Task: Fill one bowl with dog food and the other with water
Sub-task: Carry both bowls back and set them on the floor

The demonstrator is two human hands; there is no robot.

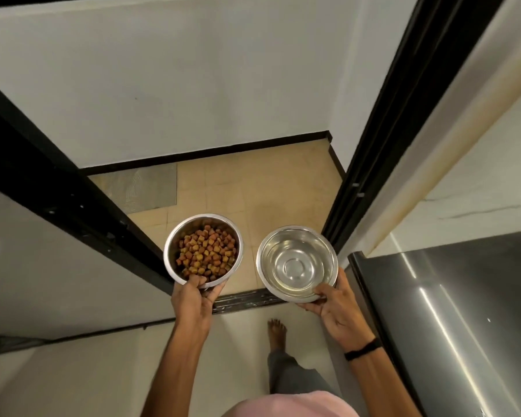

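Note:
My left hand (194,299) grips the near rim of a steel bowl (172,251) that holds brown and orange dog food kibble (206,251). My right hand (339,308), with a black band on its wrist, holds a second steel bowl (266,245) by its near rim, thumb over the edge. This bowl looks shiny inside and appears to hold clear water. Both bowls are carried level, side by side, above a doorway threshold.
A black door frame (73,188) runs along the left and another black frame (373,145) along the right. Beyond the dark threshold (244,300) lies a beige tiled floor (268,188) with a grey mat (145,188). A steel fridge (463,311) stands at the right. My bare foot (277,332) is on the floor.

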